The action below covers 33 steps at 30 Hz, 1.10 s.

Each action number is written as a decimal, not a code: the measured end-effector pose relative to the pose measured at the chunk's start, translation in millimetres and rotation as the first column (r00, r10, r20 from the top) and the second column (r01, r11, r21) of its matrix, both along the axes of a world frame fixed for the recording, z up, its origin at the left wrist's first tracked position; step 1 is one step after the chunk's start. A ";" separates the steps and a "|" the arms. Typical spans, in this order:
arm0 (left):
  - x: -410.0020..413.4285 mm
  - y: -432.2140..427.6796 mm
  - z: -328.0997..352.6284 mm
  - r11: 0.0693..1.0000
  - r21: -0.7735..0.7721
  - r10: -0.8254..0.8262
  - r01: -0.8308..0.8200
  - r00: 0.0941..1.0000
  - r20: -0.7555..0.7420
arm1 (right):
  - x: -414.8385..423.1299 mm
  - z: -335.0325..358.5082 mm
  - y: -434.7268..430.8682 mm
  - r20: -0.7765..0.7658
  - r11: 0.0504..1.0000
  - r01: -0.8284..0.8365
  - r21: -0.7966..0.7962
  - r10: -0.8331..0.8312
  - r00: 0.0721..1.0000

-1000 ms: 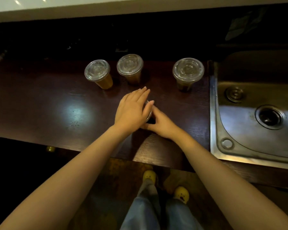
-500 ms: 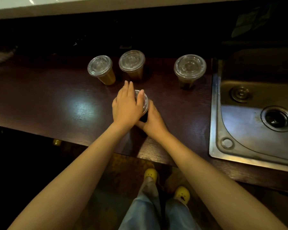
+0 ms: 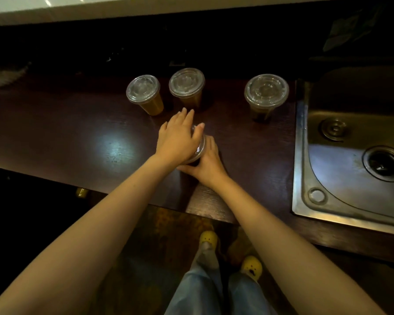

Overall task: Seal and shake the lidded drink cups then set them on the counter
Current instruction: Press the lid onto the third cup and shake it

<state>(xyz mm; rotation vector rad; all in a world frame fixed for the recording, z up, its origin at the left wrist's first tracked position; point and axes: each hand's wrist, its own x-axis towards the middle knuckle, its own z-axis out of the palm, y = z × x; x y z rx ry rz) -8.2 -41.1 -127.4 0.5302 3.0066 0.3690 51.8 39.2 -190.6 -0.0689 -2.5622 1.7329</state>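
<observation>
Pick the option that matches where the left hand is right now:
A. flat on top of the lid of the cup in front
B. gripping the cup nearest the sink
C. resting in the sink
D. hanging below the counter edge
A: the left hand lies palm down over the clear lid of the front cup, while the right hand holds that cup's side; the three other cups stand untouched behind.

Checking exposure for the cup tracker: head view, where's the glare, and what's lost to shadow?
Head view: dim, warm light; a bright glare patch on the counter left of the left hand; sheen on the sink; band behind the three lidded cups nearly black; cup in hand mostly hidden; wide-angle bending at edges.
</observation>
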 end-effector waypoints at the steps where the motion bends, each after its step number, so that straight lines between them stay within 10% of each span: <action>1: 0.5 -0.3 -1.4 1.000 -0.003 -0.014 0.014 1.000 -0.011 | 0.6 -0.4 3.7 0.016 0.999 -0.043 -0.009 0.044 0.999; 11: 1.4 -2.3 -3.3 0.997 0.005 -0.074 0.075 0.993 -0.088 | -8.4 9.5 31.0 0.127 0.962 -0.241 -0.130 0.257 0.958; 16: -10.2 -3.8 14.7 0.989 -0.006 -0.144 0.146 0.984 0.106 | -6.3 27.3 30.5 0.155 0.969 -0.216 -0.116 0.233 0.960; 22: -30.6 9.1 105.5 0.907 0.366 -0.247 0.210 0.967 0.057 | -15.1 102.9 56.6 -0.005 0.982 -0.110 -0.155 0.111 0.994; 27: -28.1 4.2 199.1 0.811 0.582 -0.231 0.052 0.943 0.238 | -16.9 191.8 79.8 -0.282 0.996 0.022 0.086 0.003 0.959; 33: -33.3 -0.2 233.1 0.618 0.768 -0.468 -0.170 0.705 0.533 | -18.6 247.8 86.3 -0.511 0.896 0.195 0.399 0.041 0.859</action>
